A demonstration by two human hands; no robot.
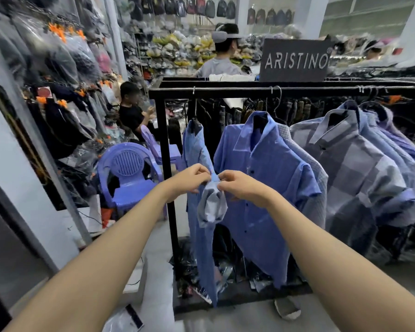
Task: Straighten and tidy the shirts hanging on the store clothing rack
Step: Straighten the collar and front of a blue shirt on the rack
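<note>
Now both hands [216,182] pinching shirt [201,212] sleeve.

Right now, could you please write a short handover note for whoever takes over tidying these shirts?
Left hand and right hand: both pinch the sleeve cuff of the end shirt, which hangs edge-on at the left end of the black rail.
Next along: a plain blue shirt facing out, then a checked grey shirt and more behind it, bunched to the right.
Done: nothing clearly finished.
Left: smooth this sleeve, turn the end shirt to face like the rest, then even out the other shirts.
</note>
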